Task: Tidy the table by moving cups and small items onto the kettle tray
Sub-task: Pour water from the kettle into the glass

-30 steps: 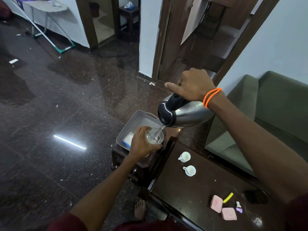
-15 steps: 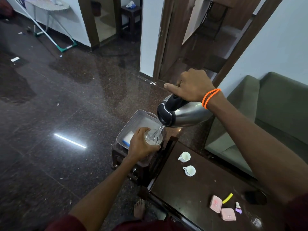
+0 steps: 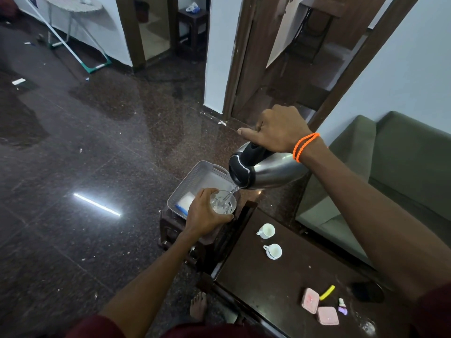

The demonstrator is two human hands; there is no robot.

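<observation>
The right hand point(image 3: 280, 129) grips a tilted kettle point(image 3: 266, 170) pouring water into the glass point(image 3: 225, 203) below, clasped by the left hand point(image 3: 203, 214).

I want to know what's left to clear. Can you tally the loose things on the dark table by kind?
White cups: 2
Pink boxes: 2
Yellow stick: 1
Small white-and-purple item: 1
Dark round object: 1
Total: 7

Glossy dark granite floor point(image 3: 97, 147); white walls point(image 3: 402, 57); green sofa point(image 3: 402, 167)
</observation>
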